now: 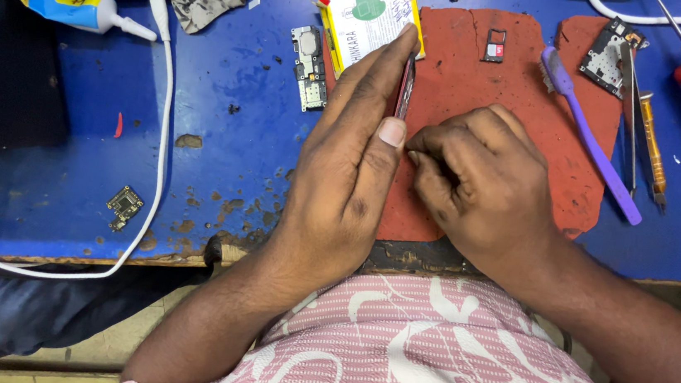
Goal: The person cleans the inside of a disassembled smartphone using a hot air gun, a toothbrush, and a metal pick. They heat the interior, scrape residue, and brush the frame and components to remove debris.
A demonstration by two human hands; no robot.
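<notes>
Here, hands (410, 165) gripping phone (404, 89) edgewise, red mat (469, 71)

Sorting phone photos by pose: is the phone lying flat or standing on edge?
On edge: only the phone's thin side shows, held upright by the left hand.

matt red rubber mat (483, 97), scuffed blue tabletop (222, 122)

Purple toothbrush (592, 132), perhaps glue tube (75, 6)
</notes>
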